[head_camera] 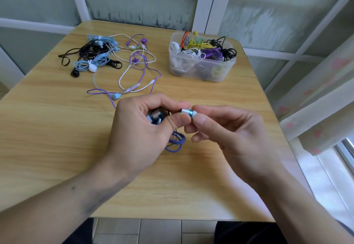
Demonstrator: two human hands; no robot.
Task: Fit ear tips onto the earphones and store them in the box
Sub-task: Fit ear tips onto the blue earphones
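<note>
While box (201, 71) already half full: left hand (141, 128) gripping earbud (186, 112), right fingers (199, 119) pinching tip (194, 113) on; tabletop (57, 128) pile (107, 57) left.

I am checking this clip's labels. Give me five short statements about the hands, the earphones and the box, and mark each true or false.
1. The left hand holds a blue metallic earbud at its fingertips. True.
2. The right hand rests flat on the wooden table. False: it is raised and pinches a white ear tip at the earbud's end.
3. The clear plastic box is empty. False: it holds tangled earphones of many colours.
4. A braided blue cable hangs in loops below the left hand. True.
5. The loose pile of earphones lies right of the box. False: it lies to its left.
</note>
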